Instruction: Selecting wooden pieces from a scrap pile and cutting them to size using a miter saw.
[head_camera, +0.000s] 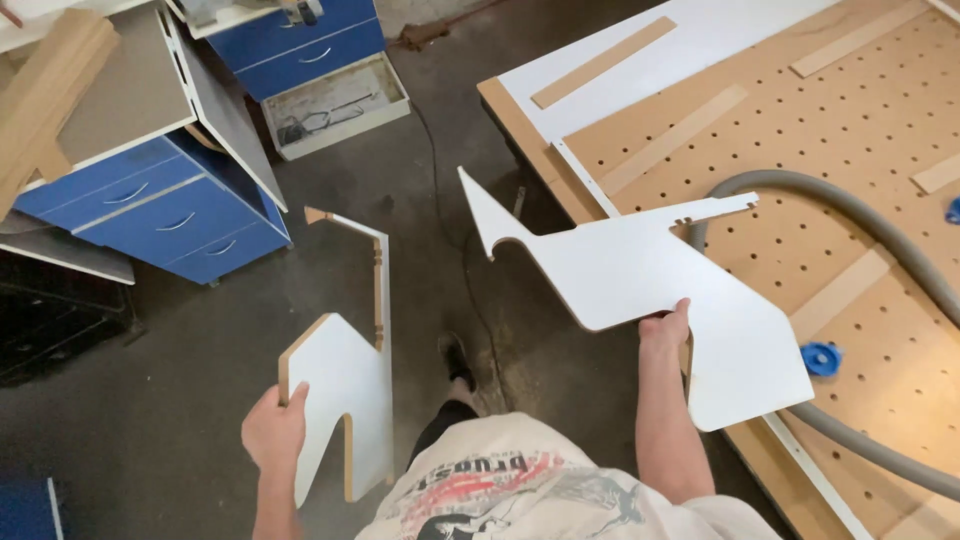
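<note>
My left hand (273, 430) grips the lower edge of a white cut-out board piece (350, 385) with a thin notched arm rising from it, held over the dark floor. My right hand (665, 328) holds a larger white cut-out panel (650, 275) by its lower edge. That panel has a pointed tip to the left and a notched arm to the upper right. It hangs partly over the edge of the perforated workbench (830, 130).
A grey vacuum hose (900, 240) curves across the workbench beside a blue round fitting (821, 358) and several wood strips (675, 138). A white sheet (690, 50) lies at the bench's far end. Blue drawer cabinets (170, 215) stand at left, with an open drawer (335, 105) on the floor.
</note>
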